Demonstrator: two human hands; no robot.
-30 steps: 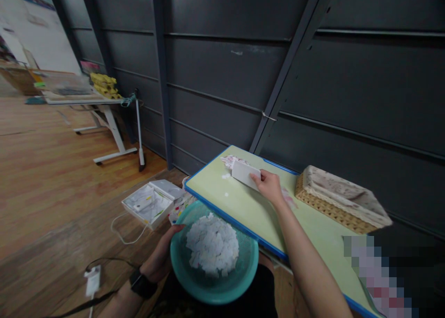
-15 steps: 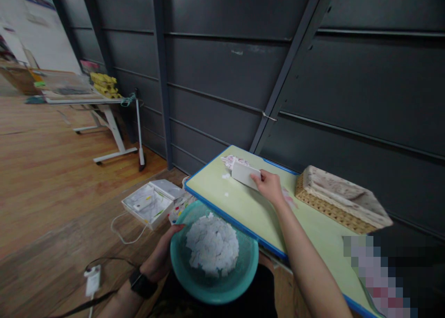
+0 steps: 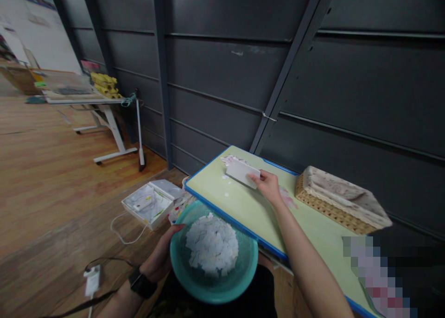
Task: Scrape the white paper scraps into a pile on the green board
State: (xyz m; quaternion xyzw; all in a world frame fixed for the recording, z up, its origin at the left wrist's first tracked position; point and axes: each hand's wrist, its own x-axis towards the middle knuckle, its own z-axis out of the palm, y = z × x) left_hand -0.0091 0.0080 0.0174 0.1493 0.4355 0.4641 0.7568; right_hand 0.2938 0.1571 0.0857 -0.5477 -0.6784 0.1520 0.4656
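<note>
My left hand is closed on the left rim of a teal plastic mesh basket, which rests over my lap at the table's edge. A heap of white, torn-looking flakes fills its middle. In my right hand is a flat white rectangular scraper, pinched at its right end and tilted above the pale green tabletop. Just behind the scraper lies a small pile of white and reddish scraps, partly hidden by it. A few white bits sit near its lower left.
A lined wicker basket stands on the table's right part. On the floor to the left are an open white box and a power strip with cords. Dark metal panels rise behind the table.
My right hand has shifted the scraper slightly left and toward me, and its face is tilted flatter. My left hand and the teal basket stay in place.
</note>
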